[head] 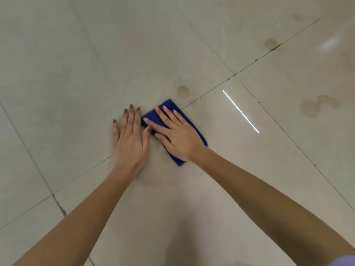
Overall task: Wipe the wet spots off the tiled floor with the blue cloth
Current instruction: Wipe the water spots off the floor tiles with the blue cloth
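On tiled floor [76,73], right hand [178,137] flat pressing blue cloth [171,106], left hand [130,139] splayed beside.

Right hand [177,137] pressed flat on folded blue cloth [192,124], fingers spread, palm down on tiled floor [76,73]. Left hand [130,139] lay flat on bare tile just beside, thumb touching cloth edge. Round wet spot [182,91] sat just beyond cloth's far corner, by grout line. Larger double-lobed wet patch [317,106] well off right. Two fainter spots [270,43] farther up along grout. Bright light streak [241,111] reflected on tile right of cloth.
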